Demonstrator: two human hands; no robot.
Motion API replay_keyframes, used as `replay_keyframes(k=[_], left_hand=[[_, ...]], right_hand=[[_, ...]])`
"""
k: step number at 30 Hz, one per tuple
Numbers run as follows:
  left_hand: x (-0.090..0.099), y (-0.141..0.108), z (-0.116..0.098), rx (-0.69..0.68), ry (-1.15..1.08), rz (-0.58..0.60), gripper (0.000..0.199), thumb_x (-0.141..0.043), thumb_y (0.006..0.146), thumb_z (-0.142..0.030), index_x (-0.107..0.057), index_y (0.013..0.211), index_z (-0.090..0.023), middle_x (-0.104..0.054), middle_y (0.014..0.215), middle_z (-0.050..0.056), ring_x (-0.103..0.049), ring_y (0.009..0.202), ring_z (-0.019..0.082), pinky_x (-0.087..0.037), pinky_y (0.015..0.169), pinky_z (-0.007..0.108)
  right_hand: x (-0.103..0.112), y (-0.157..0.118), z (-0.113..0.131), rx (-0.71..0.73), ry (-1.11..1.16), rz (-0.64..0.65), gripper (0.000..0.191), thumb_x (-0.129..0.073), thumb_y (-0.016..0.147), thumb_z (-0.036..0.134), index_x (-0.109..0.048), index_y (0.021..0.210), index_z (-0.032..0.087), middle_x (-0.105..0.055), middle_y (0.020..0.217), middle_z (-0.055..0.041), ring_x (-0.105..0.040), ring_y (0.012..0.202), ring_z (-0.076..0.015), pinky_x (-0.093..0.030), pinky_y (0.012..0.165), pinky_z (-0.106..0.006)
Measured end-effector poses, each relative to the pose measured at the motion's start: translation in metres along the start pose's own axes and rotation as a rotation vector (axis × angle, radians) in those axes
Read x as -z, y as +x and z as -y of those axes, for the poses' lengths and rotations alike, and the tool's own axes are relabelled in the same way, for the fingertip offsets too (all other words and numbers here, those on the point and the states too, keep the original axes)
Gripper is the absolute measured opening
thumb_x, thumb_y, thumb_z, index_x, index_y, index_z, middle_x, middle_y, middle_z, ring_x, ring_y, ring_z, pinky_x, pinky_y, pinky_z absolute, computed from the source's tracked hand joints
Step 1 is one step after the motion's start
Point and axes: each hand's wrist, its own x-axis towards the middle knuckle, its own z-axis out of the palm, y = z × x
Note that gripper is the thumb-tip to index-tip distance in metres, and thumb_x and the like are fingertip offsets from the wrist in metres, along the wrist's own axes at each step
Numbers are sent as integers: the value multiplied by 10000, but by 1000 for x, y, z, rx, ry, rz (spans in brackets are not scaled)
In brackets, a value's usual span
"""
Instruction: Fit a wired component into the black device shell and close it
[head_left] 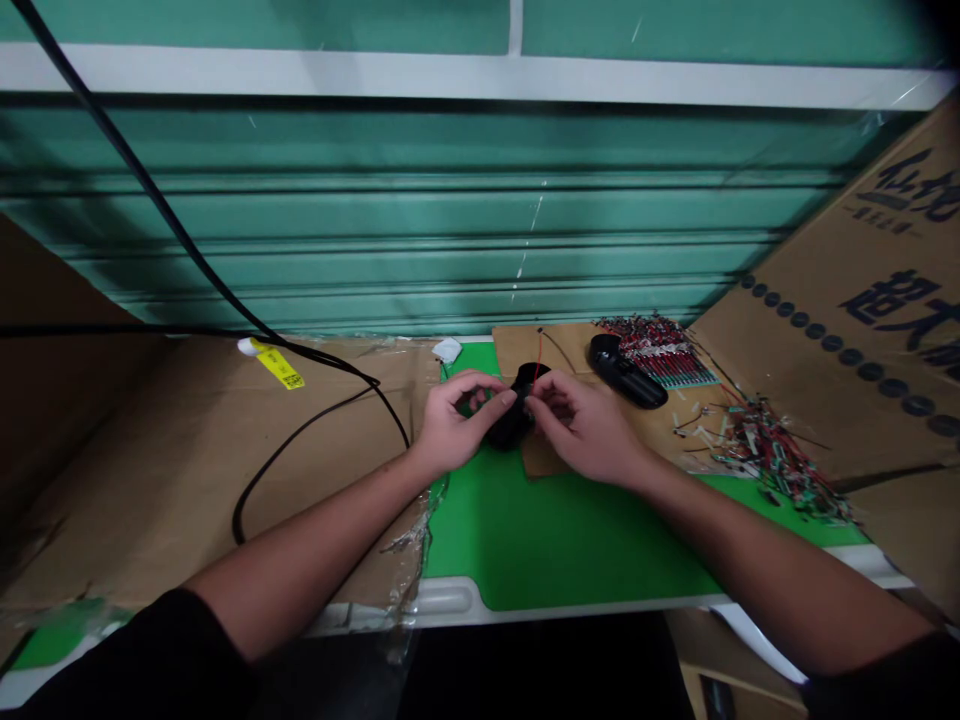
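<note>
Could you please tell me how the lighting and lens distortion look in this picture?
In the head view, the light is dim, the green roller shutter bows and slants from wide-angle distortion, and the top right corner falls dark.

Small black plastic housing [513,420], red wire [537,362] rising from it, pinched between left hand [459,425] and right hand [583,430] near a green cutting mat's [570,550] far edge.

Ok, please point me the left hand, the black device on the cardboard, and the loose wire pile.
Left hand [457,425]: head view, back of hand.
Black device [626,372]: head view, top of casing.
Loose wire pile [765,450]: head view, pile's middle.
</note>
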Motion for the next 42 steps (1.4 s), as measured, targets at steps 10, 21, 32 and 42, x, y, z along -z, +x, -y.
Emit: replay_keyframes(k=[10, 21, 32, 42], left_hand=[[-2, 3, 10, 100, -62, -21, 366, -940, 778, -537, -832, 735, -191, -752, 765, 61, -611, 707, 174, -475, 678, 312], [-4, 6, 11, 169, -131, -71, 513, -979, 657, -669, -806, 682, -187, -736, 701, 63, -558, 641, 156, -430, 593, 290], [-5, 5, 12, 256, -225, -63, 514, -1026, 575, -611, -783, 697, -175, -731, 703, 50, -589, 645, 153, -462, 624, 291], [-2, 10, 16, 281, -231, -72, 439, -997, 636, -566, -788, 751, -197, -668, 685, 12, -542, 649, 150, -441, 653, 310]], right_hand=[[-8, 1, -5, -104, 325, 104, 227, -692, 1055, 454, -704, 1033, 228, -739, 762, -5, -705, 644, -175, -557, 627, -306], [-4, 11, -9, -195, 654, 97, 399, -872, 914, 563, -730, 999, 200, -811, 889, -43, -817, 781, -200, -701, 804, -363], [-9, 12, -14, -224, 852, -37, 335, -952, 860, 473, -773, 981, 216, -827, 961, -34, -832, 798, -185, -712, 816, -339], [-2, 14, -21, -370, 1048, 111, 309, -1004, 804, 361, -780, 967, 223, -836, 1021, -14, -847, 993, -222, -669, 1032, -374]])
